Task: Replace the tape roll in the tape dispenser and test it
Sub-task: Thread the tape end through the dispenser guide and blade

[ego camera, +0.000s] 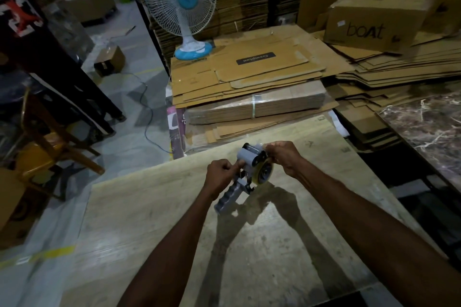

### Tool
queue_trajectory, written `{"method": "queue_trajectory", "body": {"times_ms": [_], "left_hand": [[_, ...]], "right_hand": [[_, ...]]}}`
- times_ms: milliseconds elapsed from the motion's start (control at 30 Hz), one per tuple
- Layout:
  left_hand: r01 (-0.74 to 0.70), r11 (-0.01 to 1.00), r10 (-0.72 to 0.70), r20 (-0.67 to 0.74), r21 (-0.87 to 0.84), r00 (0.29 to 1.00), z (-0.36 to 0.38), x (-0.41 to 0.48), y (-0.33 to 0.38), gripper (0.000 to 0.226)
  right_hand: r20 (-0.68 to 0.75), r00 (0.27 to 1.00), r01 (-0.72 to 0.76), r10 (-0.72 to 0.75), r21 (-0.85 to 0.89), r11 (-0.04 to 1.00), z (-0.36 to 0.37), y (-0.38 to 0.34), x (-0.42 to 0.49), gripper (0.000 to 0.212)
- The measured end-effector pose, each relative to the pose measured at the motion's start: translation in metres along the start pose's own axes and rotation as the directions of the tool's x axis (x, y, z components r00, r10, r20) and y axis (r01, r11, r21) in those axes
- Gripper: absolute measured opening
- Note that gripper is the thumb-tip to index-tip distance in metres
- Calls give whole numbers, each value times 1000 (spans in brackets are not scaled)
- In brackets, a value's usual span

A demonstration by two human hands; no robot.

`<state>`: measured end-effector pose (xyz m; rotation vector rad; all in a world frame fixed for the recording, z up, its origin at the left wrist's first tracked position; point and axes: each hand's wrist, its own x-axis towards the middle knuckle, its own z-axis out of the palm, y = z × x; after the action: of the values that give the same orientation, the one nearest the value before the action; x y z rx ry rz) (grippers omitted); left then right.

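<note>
Tape dispenser (pixel 249 164) over table (pixel 174 219): pinched at nine o'clock by left hand (pixel 220 174), grasped at two o'clock by right hand (pixel 284 157).

Grey tape dispenser (pixel 245 164) aloft, handle slanting down-left; yellowish tape roll (pixel 265 174) mounted on right side.

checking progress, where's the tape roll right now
Centre of the head view: the tape roll sits on the dispenser, above the table, just below the right hand.
</note>
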<state>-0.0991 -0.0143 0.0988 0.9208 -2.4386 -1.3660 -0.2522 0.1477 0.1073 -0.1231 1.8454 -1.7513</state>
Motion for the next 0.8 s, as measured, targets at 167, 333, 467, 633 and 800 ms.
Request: {"method": "queue_trajectory", "body": {"times_ms": [167, 333, 467, 633, 800], "left_hand": [[5, 1000, -5, 49, 3, 999, 1, 2, 0, 51], [40, 991, -17, 178, -127, 984, 0, -3, 0, 45], [-44, 998, 57, 274, -52, 960, -5, -7, 6, 44], [-96, 995, 92, 222, 7, 971, 9, -8, -1, 36], [-127, 987, 138, 113, -102, 984, 24, -22, -5, 4]], "right_hand": [[-20, 998, -63, 63, 17, 998, -1, -2, 2, 9], [-73, 991, -110, 113, 43, 993, -10, -5, 5, 10], [-68, 981, -176, 184, 102, 979, -16, -8, 5, 5], [-109, 981, -160, 163, 35, 987, -15, -4, 10, 9], [-173, 973, -162, 153, -34, 986, -12, -2, 8, 12]]}}
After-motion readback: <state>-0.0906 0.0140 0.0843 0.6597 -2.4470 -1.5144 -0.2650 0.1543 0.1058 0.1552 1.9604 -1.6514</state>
